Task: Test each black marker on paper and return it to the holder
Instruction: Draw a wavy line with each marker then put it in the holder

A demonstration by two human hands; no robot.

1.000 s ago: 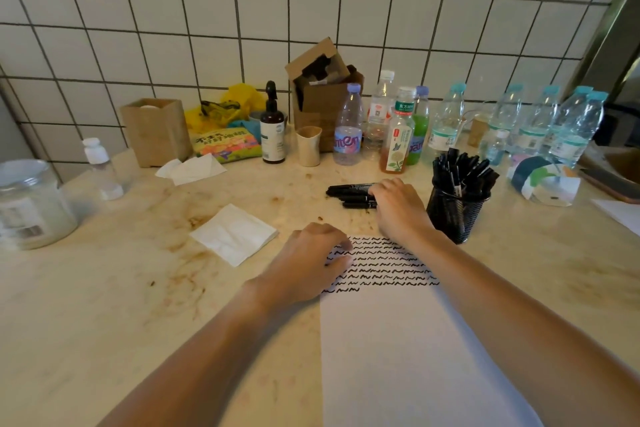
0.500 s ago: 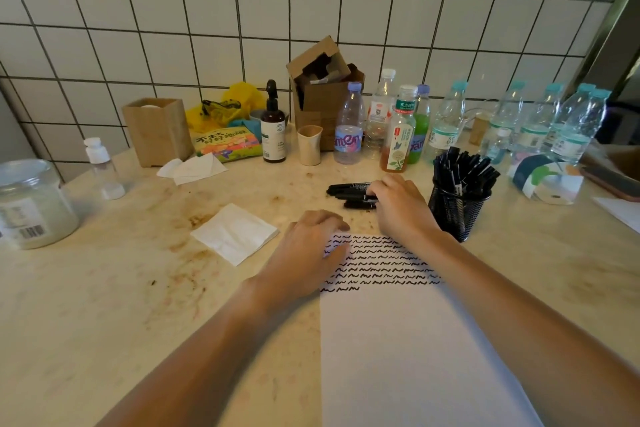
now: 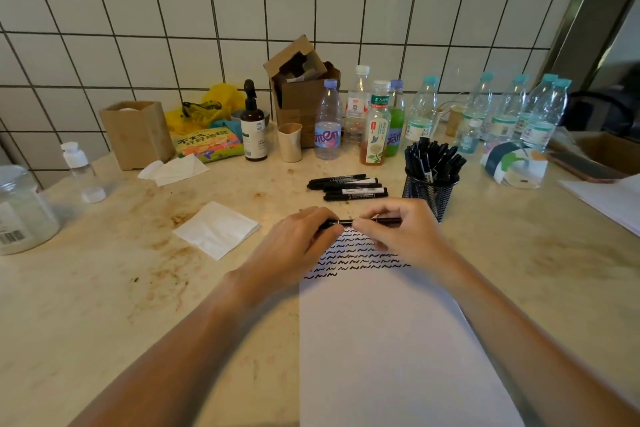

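Both hands are holding one black marker (image 3: 346, 222) level above the far end of the paper (image 3: 391, 340), which is lying near the front edge of the surface (image 3: 104, 288). The left hand (image 3: 294, 246) is curling its fingers round the marker's left end, and the right hand (image 3: 398, 236) is pinching its right part. Rows of black squiggles (image 3: 356, 258) are covering the paper's far end, under the hands. Four more markers (image 3: 348, 186) are lying side by side just beyond, toward the back edge. Just right of them, the mesh holder (image 3: 431, 192) is standing upright, packed with markers.
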